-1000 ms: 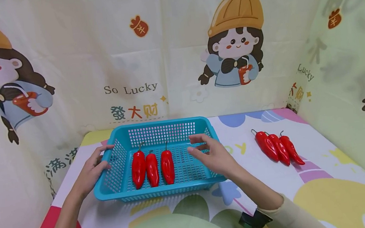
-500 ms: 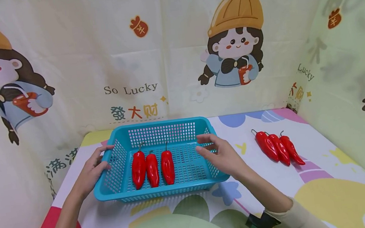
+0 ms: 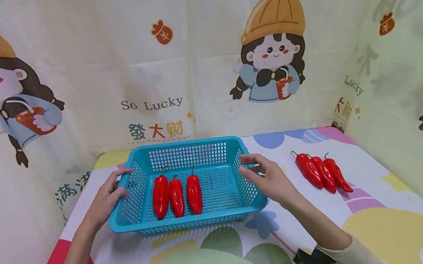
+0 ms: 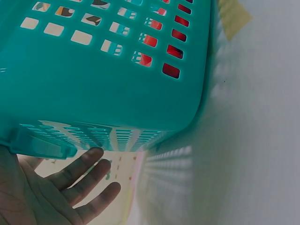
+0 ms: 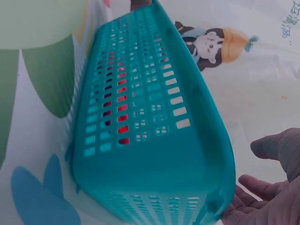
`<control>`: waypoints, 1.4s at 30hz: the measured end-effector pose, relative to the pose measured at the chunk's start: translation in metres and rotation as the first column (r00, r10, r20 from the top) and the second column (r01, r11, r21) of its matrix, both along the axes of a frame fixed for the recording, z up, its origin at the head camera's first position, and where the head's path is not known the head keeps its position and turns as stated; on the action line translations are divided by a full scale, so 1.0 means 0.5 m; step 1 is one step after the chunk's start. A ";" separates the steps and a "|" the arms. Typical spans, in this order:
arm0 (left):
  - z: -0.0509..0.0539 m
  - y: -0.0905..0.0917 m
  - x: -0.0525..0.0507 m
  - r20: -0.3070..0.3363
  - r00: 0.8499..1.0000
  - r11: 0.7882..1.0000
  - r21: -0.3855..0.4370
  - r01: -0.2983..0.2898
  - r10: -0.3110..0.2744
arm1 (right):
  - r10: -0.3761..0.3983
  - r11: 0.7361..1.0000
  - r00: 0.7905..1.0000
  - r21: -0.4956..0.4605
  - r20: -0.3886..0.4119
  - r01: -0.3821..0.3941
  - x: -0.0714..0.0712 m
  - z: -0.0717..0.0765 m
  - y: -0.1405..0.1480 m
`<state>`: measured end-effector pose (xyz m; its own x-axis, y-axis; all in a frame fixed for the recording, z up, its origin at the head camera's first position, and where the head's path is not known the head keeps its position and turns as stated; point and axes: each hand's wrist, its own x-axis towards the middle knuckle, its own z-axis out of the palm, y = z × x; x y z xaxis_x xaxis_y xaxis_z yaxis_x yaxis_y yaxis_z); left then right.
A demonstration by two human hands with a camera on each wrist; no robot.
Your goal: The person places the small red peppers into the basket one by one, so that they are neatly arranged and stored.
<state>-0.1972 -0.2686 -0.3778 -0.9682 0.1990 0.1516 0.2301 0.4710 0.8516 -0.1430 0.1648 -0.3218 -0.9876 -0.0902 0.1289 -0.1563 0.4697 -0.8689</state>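
Note:
A blue plastic basket (image 3: 220, 218) with perforated sides stands on the table in the head view. Three red chili peppers (image 3: 161, 196) lie side by side in its left half. My left hand (image 3: 104, 201) rests at the basket's left rim, its fingertips on the edge; the left wrist view shows the fingers extended and loose outside the wall. Over the right rim is my right hand (image 3: 268, 179), fingers relaxed and thumb apart, holding nothing. In the right wrist view, its fingers (image 5: 262, 187) are beside the basket's rim; contact cannot be told.
Three more red chili peppers (image 3: 322, 172) lie close together on the table to the right of the basket. A patterned cloth (image 3: 275, 224) covers the table. Printed curtains (image 3: 205, 76) stand behind and at both sides.
My right hand has moved right, from above the basket's inside to its right rim. The left hand, basket and peppers have kept their places.

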 end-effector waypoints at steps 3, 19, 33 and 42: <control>0.000 0.001 0.000 0.002 1.000 1.000 0.000 -0.001 0.001 | -0.008 1.000 1.000 -0.008 0.001 0.008 0.002 0.003 0.008; 0.002 0.001 0.003 0.010 1.000 1.000 -0.009 -0.010 0.010 | -0.066 0.998 0.998 -0.013 0.012 0.066 0.001 -0.005 0.043; 0.002 0.005 0.001 0.003 1.000 1.000 -0.004 -0.011 0.011 | -0.116 0.993 0.992 0.001 0.059 0.116 -0.005 -0.027 0.088; 0.002 0.004 0.004 0.007 1.000 1.000 -0.002 -0.012 0.012 | -0.123 0.992 0.990 0.003 0.069 0.123 -0.007 -0.042 0.099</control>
